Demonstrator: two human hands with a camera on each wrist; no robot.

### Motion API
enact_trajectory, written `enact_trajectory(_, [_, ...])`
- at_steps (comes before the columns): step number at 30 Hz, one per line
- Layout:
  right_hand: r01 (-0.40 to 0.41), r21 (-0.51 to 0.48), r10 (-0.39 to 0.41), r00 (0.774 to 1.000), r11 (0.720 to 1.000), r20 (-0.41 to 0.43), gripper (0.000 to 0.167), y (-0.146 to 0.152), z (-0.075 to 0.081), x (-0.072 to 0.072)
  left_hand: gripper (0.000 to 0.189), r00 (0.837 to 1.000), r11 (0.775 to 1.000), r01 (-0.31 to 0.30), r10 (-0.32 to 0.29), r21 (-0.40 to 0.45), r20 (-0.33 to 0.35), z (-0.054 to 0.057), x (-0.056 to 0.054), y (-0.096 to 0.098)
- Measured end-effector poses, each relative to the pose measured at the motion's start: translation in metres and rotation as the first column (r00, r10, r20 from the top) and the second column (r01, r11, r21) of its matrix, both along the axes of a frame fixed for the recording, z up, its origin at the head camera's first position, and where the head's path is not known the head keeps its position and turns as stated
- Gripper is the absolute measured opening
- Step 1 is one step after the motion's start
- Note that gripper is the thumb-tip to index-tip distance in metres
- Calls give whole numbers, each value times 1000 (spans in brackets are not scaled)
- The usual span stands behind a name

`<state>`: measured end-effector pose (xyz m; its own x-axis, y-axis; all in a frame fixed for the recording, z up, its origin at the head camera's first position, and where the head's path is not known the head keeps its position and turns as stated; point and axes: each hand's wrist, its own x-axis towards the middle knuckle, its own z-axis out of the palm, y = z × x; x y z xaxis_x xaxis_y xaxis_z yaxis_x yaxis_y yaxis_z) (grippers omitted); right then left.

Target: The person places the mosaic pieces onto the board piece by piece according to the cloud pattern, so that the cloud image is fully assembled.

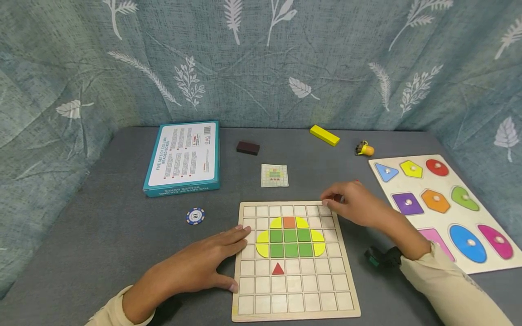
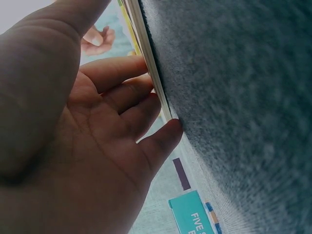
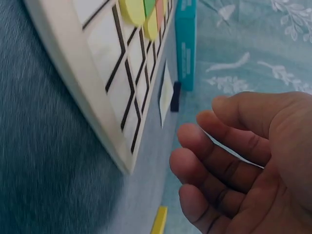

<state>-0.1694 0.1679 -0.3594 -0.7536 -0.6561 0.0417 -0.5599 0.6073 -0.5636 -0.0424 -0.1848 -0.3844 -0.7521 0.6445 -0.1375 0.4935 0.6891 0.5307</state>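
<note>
A wooden grid board [image 1: 295, 312] lies at the front centre, bearing yellow quarter-round pieces [image 1: 263, 250], several green squares [image 1: 290, 236], an orange square [image 1: 289, 222] and one red triangle [image 1: 278, 269]. My left hand [image 1: 200, 258] touches the board's left edge with extended fingers; the left wrist view shows its fingertips [image 2: 158, 105] along that edge. Close to the far right corner is my right hand [image 1: 352, 203], its fingers loosely bent. Nothing shows between those fingers [image 3: 195, 139] in the right wrist view. A small red bit [image 1: 357, 181] peeks out behind that hand.
Behind the board lies a pattern card [image 1: 274, 175]. A teal box [image 1: 182, 156] and a poker chip [image 1: 195, 216] are left, a dark block [image 1: 247, 148] and yellow block [image 1: 324, 135] at the back. Right are a small toy [image 1: 364, 148] and shape puzzle [image 1: 424, 179].
</note>
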Motion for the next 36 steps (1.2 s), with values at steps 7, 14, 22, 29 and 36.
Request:
enact_trajectory(7, [120, 38, -120, 993, 992, -2, 21, 15, 1, -16, 91, 1000, 1000, -9, 9, 1, 24, -1, 2, -2])
enact_trajectory(14, [276, 75, -278, 960, 958, 15, 25, 31, 1, -35, 91, 1000, 1000, -2, 2, 1, 26, -1, 2, -1])
enact_trajectory(22, [376, 91, -377, 926, 922, -1, 29, 43, 0, -51, 90, 1000, 1000, 2, -2, -8, -5, -1, 0, 0])
enact_trajectory(29, [384, 161, -388, 921, 909, -7, 30, 48, -6, -57, 90, 1000, 1000, 5, -5, -9, -12, 0, 0, 0])
enact_trajectory(36, [350, 184, -351, 936, 919, -28, 31, 47, -13, -59, 90, 1000, 1000, 0, -1, -12, -10, 1, 0, 1])
